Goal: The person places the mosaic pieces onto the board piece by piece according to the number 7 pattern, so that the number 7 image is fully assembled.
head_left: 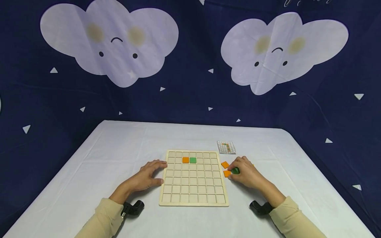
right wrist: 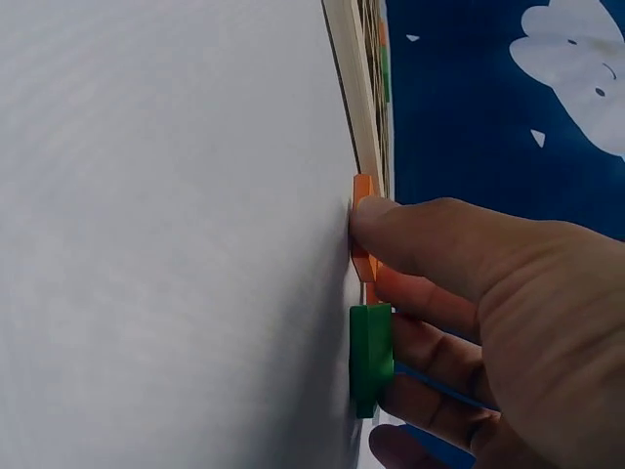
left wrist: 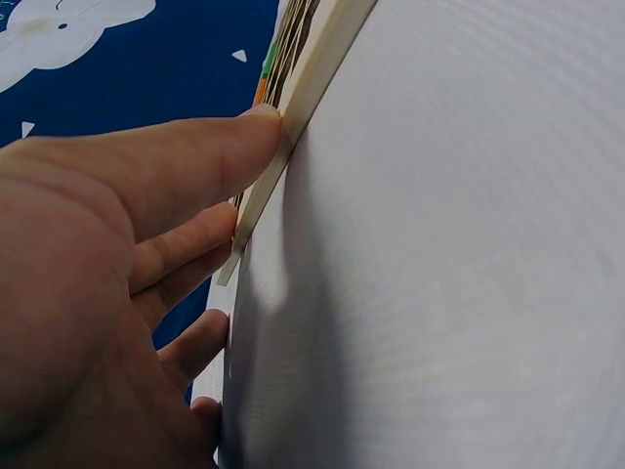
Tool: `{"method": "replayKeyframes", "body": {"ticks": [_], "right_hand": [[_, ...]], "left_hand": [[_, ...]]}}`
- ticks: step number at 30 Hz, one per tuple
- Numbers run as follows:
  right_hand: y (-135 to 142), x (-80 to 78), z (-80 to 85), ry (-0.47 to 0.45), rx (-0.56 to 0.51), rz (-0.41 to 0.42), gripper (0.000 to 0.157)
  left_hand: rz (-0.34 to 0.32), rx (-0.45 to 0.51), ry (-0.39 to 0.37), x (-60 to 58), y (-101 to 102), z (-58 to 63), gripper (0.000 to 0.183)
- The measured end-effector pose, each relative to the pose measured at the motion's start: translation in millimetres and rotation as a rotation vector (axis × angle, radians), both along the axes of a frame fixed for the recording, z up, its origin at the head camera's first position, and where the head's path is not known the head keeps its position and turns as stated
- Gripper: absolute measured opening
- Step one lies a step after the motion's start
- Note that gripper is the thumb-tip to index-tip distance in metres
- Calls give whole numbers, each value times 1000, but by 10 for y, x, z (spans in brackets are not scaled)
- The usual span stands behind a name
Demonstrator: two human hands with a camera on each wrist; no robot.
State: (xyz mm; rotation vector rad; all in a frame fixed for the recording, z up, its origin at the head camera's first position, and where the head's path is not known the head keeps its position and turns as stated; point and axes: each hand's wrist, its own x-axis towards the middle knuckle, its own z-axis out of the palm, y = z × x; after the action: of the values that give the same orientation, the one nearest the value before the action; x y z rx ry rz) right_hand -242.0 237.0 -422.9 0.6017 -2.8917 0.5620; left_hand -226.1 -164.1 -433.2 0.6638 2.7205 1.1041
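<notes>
A light wooden grid board lies flat, with an orange tile and a green tile side by side in its second row from the far edge. My left hand rests against the board's left side, thumb and fingertips at the rim, fingers spread. Right of the board, my right hand pinches a loose orange tile between thumb and index finger, low at the table. Green tiles sit by the other fingers, partly covered by the hand in the head view.
Another orange tile lies just beyond the pinched one. A small printed grid card lies past the board's far right corner. White cloth covers the table; a dark blue curtain with clouds hangs behind it.
</notes>
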Motion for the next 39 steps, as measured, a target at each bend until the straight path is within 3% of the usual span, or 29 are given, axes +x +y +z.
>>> {"method": "replayKeyframes", "body": {"ticks": [25, 39], "right_hand": [[35, 34, 14, -25, 9, 19, 16], [33, 40, 35, -56, -48, 3, 19]], "left_hand": [[0, 1, -11, 14, -4, 21, 56], [-13, 1, -1, 14, -13, 19, 56]]}}
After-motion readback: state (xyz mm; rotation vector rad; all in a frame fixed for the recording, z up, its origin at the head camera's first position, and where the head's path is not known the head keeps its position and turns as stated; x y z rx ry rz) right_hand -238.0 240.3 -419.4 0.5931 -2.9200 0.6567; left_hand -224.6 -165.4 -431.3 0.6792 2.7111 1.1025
